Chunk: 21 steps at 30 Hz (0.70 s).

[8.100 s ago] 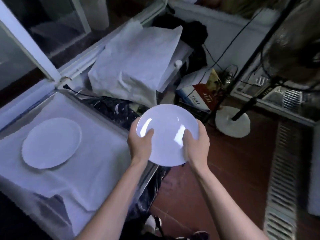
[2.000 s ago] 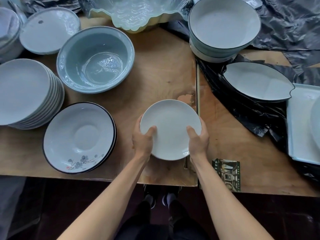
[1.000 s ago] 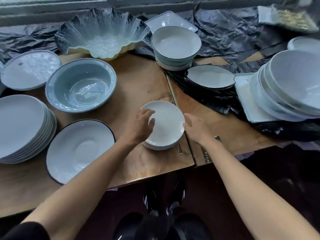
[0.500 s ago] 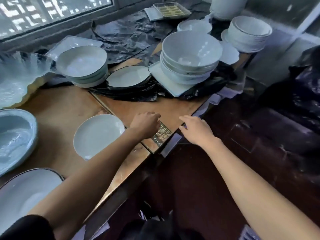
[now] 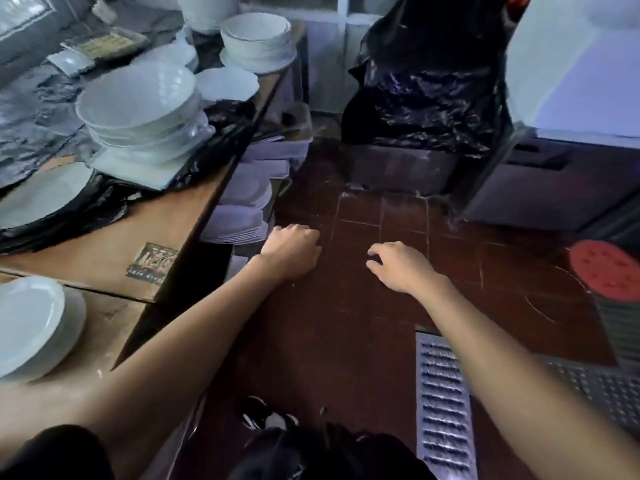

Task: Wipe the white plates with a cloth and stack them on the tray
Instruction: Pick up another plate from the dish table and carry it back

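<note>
White plate [image 5: 29, 323] is lying face up at the left edge of the frame, resting on a wooden table [image 5: 114, 233] with its round rim flat to the surface, so no long axis is showing; neither hand is touching it. Beside it, a dark printed card [image 5: 153, 263] is sitting at the table's corner, its lettering too blurred to read. Further back, a stack of white bowls [image 5: 138, 109] is standing on a square white tray [image 5: 138, 168] over black plastic sheeting [image 5: 221, 133], and a second stack of white dishes [image 5: 258, 39] is sitting at the far end. Both bare arms are reaching out past the table over the dark red tiled floor [image 5: 346, 306]. The left hand [image 5: 292, 252] is hanging with its fingers curled loosely under, holding nothing; the right hand [image 5: 398, 266] is hovering palm down, fingers slightly bent and a little spread, also holding nothing. A black plastic bag [image 5: 426, 81] is slumping against the far wall, a metal floor grate [image 5: 443, 403] is lying at lower right, and a red perforated disc [image 5: 606, 270] is showing at the right edge
</note>
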Available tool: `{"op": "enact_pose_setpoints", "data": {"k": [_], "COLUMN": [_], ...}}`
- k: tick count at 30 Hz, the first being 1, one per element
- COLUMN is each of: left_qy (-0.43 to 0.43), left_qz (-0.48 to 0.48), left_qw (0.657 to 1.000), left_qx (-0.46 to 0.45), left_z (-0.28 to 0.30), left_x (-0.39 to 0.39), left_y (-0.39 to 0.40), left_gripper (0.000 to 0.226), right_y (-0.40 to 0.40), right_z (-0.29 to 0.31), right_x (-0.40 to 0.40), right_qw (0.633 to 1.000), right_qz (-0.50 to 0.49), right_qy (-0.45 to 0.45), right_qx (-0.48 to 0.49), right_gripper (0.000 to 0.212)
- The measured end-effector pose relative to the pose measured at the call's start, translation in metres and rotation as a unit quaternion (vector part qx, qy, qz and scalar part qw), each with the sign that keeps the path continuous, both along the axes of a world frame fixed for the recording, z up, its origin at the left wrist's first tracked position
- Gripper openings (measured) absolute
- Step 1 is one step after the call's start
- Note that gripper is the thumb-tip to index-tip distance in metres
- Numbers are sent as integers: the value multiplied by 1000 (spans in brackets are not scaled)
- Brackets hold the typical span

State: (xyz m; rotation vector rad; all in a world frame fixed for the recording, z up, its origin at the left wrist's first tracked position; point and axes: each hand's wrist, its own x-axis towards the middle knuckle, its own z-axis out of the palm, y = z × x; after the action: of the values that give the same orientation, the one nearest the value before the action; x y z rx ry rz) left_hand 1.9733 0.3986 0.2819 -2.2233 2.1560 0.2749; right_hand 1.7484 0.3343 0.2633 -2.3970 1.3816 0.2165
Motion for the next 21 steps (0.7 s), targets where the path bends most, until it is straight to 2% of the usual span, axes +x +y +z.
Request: {"op": "enact_pose_setpoints", "data": {"k": [9, 15, 21], "left_qy": [-17, -27, -6], "left_qz": [-214, -372, -496], "left_qw": [977, 928, 868], "left_qx": [11, 11, 19], "left_z": [13, 4, -9], "left_x": [-242, -394, -534], "left_y": [-61, -80, -88], "left_gripper": [38, 39, 35], "right_y": [45, 92, 123], "right_z": [14, 2, -2], "right_x": [-243, -371, -480], "right_qw": [978, 942, 892], "right_qz": [-204, -335, -452], "right_qy": [-46, -16, -6], "right_qx": [3, -13, 0], "right_gripper": [38, 46, 44]}}
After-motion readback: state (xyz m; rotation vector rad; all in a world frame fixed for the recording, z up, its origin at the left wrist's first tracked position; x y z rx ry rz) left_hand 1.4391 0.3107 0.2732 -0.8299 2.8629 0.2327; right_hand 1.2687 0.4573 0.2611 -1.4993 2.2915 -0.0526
